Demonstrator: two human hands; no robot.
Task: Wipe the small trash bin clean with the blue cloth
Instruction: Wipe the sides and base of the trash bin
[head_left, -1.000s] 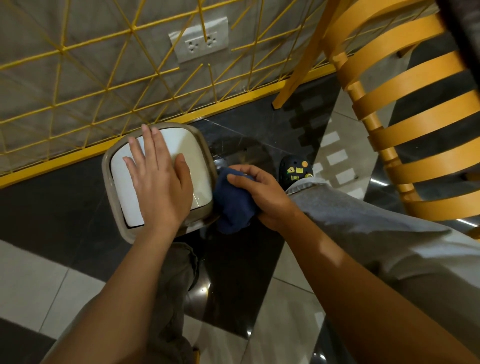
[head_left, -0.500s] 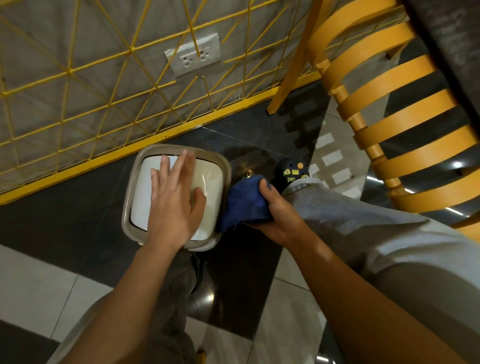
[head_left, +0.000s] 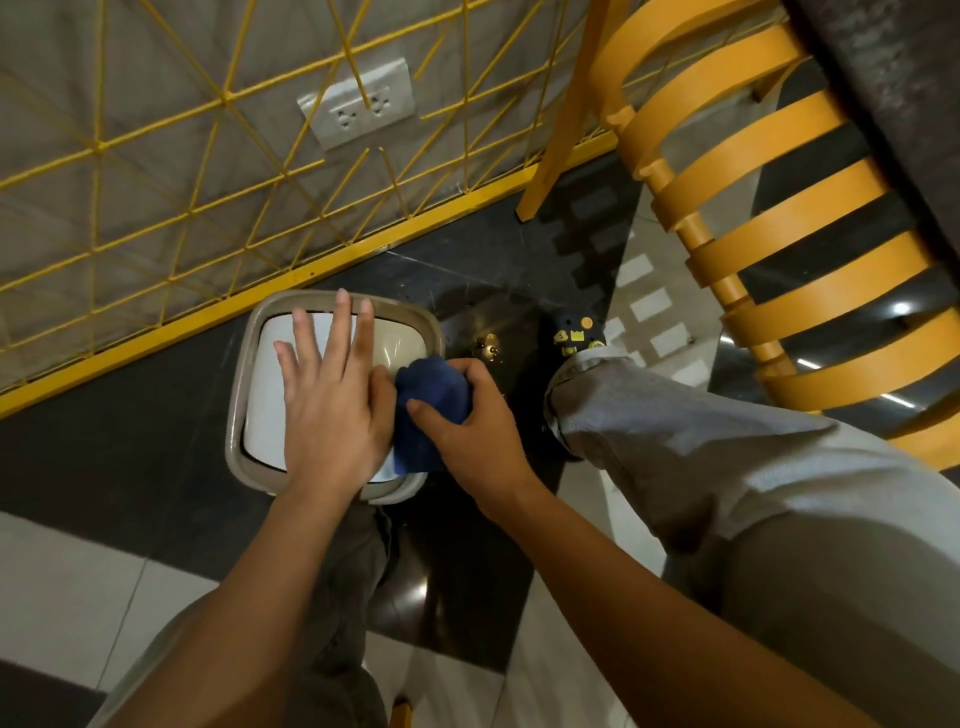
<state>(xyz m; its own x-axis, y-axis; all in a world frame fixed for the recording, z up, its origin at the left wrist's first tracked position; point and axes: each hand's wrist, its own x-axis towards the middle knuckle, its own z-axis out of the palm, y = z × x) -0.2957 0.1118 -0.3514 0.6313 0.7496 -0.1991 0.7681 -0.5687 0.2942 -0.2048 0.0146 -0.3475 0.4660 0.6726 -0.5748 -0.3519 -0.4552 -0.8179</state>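
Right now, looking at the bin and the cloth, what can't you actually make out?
Head view only.
Trash bin sides and base: the camera looks straight down, so only rim and lid show.
Much of the lid: under the flat left hand.
Blue cloth underside: bunched in the right hand, contact with the rim hidden.
Small shiny thing on the floor: too small to name.
Yellow chair: cut off by the right edge.

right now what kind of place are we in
Likely an indoor dining area: orange slatted chair, glossy black and white tiled floor, wall socket behind a yellow wire grille.
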